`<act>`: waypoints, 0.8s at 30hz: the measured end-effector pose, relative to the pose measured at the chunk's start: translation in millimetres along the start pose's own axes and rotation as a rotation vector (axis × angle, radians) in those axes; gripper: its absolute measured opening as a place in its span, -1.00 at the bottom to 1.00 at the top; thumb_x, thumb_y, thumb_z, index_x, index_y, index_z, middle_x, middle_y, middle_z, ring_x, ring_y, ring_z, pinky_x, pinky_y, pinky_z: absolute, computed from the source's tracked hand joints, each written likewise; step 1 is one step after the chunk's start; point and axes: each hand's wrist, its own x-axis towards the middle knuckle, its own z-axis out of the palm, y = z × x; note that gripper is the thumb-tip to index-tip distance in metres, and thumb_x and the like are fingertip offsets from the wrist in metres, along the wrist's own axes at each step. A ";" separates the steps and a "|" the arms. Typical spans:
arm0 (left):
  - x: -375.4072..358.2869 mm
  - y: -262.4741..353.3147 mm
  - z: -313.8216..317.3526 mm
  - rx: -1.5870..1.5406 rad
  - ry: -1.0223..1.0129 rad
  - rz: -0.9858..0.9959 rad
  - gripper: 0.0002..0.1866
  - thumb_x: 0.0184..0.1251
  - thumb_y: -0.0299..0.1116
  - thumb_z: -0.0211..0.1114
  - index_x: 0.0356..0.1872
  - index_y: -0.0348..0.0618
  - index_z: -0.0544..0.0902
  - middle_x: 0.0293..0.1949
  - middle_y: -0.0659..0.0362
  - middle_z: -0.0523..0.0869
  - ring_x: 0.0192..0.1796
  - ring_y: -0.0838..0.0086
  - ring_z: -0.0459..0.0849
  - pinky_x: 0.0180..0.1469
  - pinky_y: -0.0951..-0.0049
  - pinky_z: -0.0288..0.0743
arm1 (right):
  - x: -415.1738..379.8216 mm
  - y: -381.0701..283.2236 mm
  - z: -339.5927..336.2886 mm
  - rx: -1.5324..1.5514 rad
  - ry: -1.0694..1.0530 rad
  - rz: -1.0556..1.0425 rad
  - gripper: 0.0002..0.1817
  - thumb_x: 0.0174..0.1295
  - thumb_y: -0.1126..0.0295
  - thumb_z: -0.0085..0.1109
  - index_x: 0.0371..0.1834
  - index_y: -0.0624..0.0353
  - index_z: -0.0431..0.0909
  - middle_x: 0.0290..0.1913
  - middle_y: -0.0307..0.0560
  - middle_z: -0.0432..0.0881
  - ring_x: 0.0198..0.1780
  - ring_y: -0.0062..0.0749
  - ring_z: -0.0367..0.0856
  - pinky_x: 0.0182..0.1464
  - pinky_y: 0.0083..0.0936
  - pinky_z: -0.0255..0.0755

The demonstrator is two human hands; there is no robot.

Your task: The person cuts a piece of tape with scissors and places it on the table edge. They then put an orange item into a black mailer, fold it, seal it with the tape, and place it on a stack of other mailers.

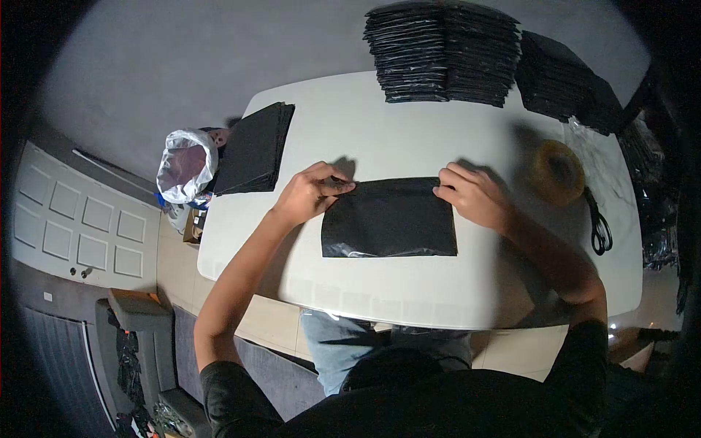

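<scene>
A flat black plastic bag (pixel 391 219) lies on the white table (pixel 336 131) in front of me, its lower edge glossy. My left hand (pixel 307 196) pinches the bag's upper left corner between thumb and fingers. At the upper right corner, my right hand (pixel 475 193) grips the edge with curled fingers. Left of my left hand lies a stack of flat black bags (pixel 255 150). To the right of my right hand are a roll of yellowish tape (pixel 556 171) and scissors with black handles (pixel 600 228).
Tall piles of folded black plastic (pixel 442 55) stand along the table's far edge, with a lower pile (pixel 558 77) beside them at the right. A container lined with a white bag (pixel 186 166) is beyond the left edge. A grey sofa (pixel 135 314) is at lower left.
</scene>
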 end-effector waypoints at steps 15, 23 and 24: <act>-3.3 0.3 -21.9 0.304 -0.205 0.156 -0.43 -0.05 -0.52 0.54 0.11 0.12 0.84 0.12 0.24 0.78 0.11 0.31 0.77 0.26 0.31 0.71 | 12.3 -1.7 -16.0 0.098 -0.156 -0.045 -0.85 0.24 0.52 0.22 -0.15 0.27 0.66 -0.01 -0.06 0.55 0.12 -0.28 0.57 0.05 -0.40 0.67; 43.7 63.9 -32.5 0.132 -0.132 0.048 -0.51 0.01 -0.61 0.33 0.06 -0.21 0.81 0.22 0.09 0.77 0.20 0.24 0.74 0.35 0.25 0.64 | 10.3 -4.0 -14.6 0.087 -0.184 -0.013 -0.82 0.22 0.52 0.21 -0.13 0.24 0.67 0.00 -0.11 0.55 0.17 -0.28 0.56 0.09 -0.32 0.65; 51.0 74.1 -24.3 0.061 -0.072 0.057 -0.52 0.01 -0.62 0.31 0.05 -0.27 0.80 0.22 0.05 0.77 0.23 0.22 0.74 0.37 0.24 0.63 | 10.7 -4.7 -16.1 0.087 -0.183 -0.015 -0.82 0.22 0.52 0.21 -0.13 0.24 0.67 0.00 -0.11 0.55 0.17 -0.28 0.56 0.09 -0.32 0.65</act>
